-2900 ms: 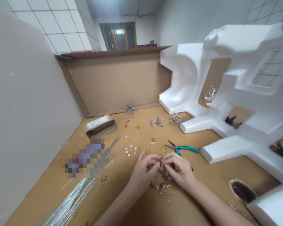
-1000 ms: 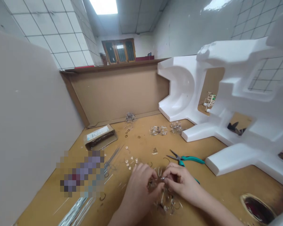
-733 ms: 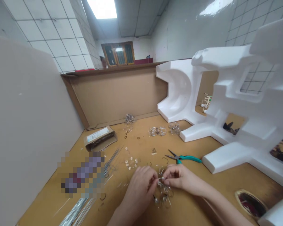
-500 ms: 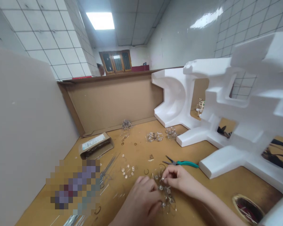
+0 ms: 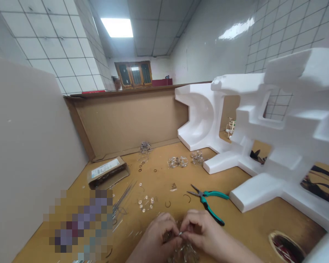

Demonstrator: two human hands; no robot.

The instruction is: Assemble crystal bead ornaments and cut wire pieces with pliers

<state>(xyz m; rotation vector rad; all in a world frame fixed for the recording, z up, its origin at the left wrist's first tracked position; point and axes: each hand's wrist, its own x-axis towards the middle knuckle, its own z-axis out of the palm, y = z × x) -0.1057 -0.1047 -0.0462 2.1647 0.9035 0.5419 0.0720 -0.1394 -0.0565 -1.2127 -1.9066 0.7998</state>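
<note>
My left hand (image 5: 162,237) and my right hand (image 5: 199,230) meet at the lower middle of the head view, fingertips pinched together. Between them is a small shiny bit of wire (image 5: 180,233), part of a tangled wire piece with clear beads (image 5: 186,252) that hangs below the fingers. My left fingers hide some of it. Just beyond the hands lie green-handled long-nose pliers (image 5: 204,197), jaws apart. Short curved wires (image 5: 167,204) rest near them. To the left is a loose ring of clear beads (image 5: 146,204).
Bead-and-wire clusters (image 5: 177,162) sit farther back. A small cardboard box (image 5: 108,171) stands at left, near thin straight wires (image 5: 123,197) and a pixelated purple thing (image 5: 83,219). White foam packing (image 5: 252,190) walls the right side; a round hole (image 5: 286,248) opens in the table.
The view has tilted up, so the table things sit lower. My hands parted briefly half a second ago and are together again at the wire. The pliers are now fully uncovered.
</note>
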